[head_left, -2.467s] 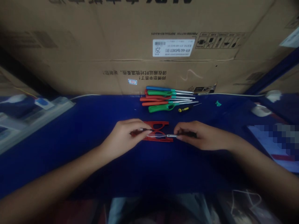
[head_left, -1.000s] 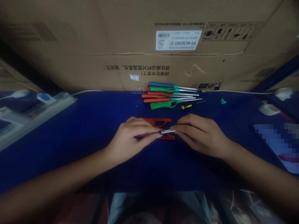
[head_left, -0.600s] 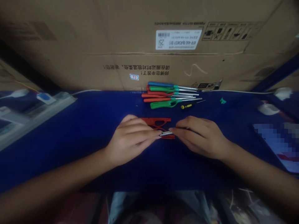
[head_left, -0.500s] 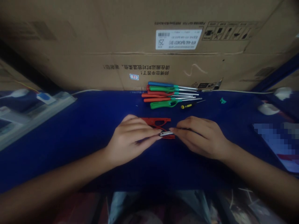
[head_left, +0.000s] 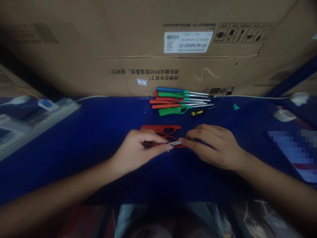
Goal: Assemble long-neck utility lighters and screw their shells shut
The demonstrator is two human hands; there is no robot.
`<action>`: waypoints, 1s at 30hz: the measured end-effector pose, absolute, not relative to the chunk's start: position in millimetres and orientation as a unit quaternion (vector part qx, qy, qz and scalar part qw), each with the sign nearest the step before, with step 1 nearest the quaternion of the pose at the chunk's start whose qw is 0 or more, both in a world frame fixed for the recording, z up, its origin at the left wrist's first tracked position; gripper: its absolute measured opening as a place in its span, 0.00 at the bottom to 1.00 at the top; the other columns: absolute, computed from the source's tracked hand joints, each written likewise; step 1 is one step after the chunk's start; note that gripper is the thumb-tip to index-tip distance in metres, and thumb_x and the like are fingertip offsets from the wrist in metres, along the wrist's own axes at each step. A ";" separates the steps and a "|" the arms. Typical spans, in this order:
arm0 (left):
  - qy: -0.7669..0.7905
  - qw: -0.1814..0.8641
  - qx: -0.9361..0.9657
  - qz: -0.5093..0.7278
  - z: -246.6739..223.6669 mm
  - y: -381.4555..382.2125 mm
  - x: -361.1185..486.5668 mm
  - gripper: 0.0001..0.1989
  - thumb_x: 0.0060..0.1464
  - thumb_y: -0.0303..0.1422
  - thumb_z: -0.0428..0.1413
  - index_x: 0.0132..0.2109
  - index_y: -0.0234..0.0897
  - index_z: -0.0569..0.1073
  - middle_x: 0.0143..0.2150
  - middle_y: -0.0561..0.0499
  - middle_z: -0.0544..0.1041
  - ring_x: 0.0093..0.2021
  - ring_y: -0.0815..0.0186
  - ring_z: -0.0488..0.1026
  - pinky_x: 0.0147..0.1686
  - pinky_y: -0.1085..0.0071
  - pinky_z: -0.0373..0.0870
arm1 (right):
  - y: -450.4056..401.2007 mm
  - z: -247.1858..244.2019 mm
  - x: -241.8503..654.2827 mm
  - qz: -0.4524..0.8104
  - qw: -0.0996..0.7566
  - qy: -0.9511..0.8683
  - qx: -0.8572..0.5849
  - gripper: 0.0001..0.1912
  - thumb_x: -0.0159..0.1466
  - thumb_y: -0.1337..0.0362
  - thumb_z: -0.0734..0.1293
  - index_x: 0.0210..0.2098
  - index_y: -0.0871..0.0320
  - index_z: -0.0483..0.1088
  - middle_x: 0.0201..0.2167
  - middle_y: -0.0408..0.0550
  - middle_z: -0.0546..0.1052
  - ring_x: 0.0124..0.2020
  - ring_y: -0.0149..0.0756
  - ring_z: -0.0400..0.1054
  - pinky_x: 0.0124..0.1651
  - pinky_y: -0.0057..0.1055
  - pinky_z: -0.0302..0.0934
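Observation:
A short silver metal tube (head_left: 176, 143) is pinched at both ends, with the fingertips of my left hand (head_left: 140, 147) on one end and those of my right hand (head_left: 213, 145) on the other. My fingers hide part of its length. Just behind it, red plastic lighter casing pieces (head_left: 160, 127) with trigger openings lie on the blue tabletop, partly covered by my left hand. Farther back is a row of long-necked lighters, among them a green lighter (head_left: 170, 111) and a blue lighter (head_left: 170, 89). Beside them rests a small yellow-and-black screwdriver (head_left: 198, 113).
A large cardboard box (head_left: 99, 43) stands upright along the back edge of the blue table (head_left: 104, 115). At left sits a clear plastic tray (head_left: 66, 107). Toward the right are a green scrap (head_left: 235, 106), a white rounded object (head_left: 284, 115) and a flat bluish item (head_left: 292, 158).
My left fingers have shifted their pinch on the metal tube, and my left hand has lowered slightly, uncovering more of the red casing. My right hand has barely moved.

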State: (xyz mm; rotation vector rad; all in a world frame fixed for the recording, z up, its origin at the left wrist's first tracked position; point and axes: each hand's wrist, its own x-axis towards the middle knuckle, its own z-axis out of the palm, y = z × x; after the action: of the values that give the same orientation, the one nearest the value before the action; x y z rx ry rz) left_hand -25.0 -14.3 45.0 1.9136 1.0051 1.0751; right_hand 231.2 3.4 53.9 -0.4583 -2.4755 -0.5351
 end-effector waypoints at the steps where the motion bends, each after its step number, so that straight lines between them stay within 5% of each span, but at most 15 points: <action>1: 0.391 0.351 0.740 0.420 44.6 -14.5 -25.0 0.03 0.52 0.30 0.68 0.35 0.37 0.83 0.32 0.50 0.84 0.29 0.67 0.79 0.29 0.74 0.76 | 3.2 54.2 230.9 -0.200 0.278 -0.924 -0.172 0.10 0.67 0.71 0.65 0.48 0.58 0.72 0.39 0.50 0.79 0.39 0.37 0.72 0.35 0.32 0.65; 15: 0.322 0.107 0.834 0.435 46.3 -13.1 -29.8 0.03 0.53 0.31 0.68 0.36 0.43 0.82 0.32 0.55 0.84 0.31 0.66 0.80 0.39 0.65 0.70 | 6.3 47.2 231.7 -0.143 0.269 -0.933 -0.193 0.11 0.68 0.71 0.64 0.50 0.59 0.70 0.42 0.51 0.77 0.39 0.36 0.70 0.37 0.32 0.67; 30: 0.301 0.091 0.851 0.421 44.2 -11.0 -28.5 0.03 0.53 0.30 0.68 0.34 0.39 0.81 0.31 0.56 0.83 0.31 0.69 0.80 0.41 0.67 0.66 | 6.2 41.9 227.3 -0.152 0.268 -0.935 -0.172 0.12 0.67 0.73 0.65 0.49 0.63 0.72 0.41 0.52 0.78 0.39 0.36 0.72 0.39 0.31 0.68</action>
State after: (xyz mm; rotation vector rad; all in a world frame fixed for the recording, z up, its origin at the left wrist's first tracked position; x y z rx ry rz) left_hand -28.5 -11.0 44.2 2.5289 0.8954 1.2512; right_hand 227.3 6.2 41.9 -0.4646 -2.5228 -0.4109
